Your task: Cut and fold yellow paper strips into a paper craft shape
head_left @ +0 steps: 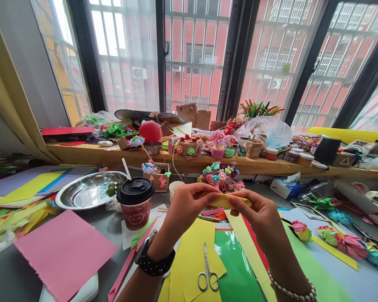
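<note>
A folded strip of yellow paper is pinched between my two hands, above the middle of the table. My left hand is closed on its left part, thumb and fingers together. On the right part, my right hand is closed too. Below them, silver scissors lie shut on yellow paper sheets. A green glossy sheet is to the right of the scissors.
Left of my hands stand a lidded cup with a straw and a metal tray. A pink sheet lies at the left front. Paper flowers are at right. Crafts and jars crowd the windowsill.
</note>
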`<state>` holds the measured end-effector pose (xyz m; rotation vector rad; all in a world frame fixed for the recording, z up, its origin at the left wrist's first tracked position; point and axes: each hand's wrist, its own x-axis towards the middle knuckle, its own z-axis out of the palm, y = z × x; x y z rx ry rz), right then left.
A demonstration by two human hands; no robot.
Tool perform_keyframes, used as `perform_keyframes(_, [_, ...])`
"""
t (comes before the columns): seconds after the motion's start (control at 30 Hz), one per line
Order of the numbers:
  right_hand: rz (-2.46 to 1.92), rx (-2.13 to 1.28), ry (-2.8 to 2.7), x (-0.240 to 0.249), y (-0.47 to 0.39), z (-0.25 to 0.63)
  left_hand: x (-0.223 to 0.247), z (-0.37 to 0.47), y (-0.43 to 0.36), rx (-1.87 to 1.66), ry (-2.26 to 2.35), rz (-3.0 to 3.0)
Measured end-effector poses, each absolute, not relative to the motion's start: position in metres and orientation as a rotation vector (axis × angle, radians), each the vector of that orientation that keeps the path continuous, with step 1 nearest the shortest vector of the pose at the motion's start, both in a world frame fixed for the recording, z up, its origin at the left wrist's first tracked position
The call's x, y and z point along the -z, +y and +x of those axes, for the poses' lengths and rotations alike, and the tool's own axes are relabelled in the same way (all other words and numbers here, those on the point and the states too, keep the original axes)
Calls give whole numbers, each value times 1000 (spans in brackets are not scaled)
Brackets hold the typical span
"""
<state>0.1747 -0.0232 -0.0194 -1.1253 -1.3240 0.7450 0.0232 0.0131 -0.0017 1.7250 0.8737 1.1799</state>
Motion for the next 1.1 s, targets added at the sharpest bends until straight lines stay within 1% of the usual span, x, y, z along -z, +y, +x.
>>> perform_keyframes(0.17, [-1094,-776,-1238,22,-22,169,0,24,12,-1223,976,1785])
perform_keyframes(0.3, [-1055,-826,-1186,22,-22,167,0,23,12,-1177,918,1724])
perform_keyframes(0.47, [-985,-848,-1028,23,-21,166,4,31,12,-1138,733,1395])
perform_keyframes(0.57, [-901,-871,-958,27,-17,166,11,44,11,-1260,624,1116])
perform_keyframes(0.67, [-861,-918,-978,32,-12,164,15,51,11,-1390,600,973])
perform_keyframes(0.87, [-904,-1059,-1100,30,-14,161,11,45,13,-1548,646,1044])
perform_keyframes(1.1, [-956,-1036,-1126,32,-12,164,12,41,15,-1464,648,1162])
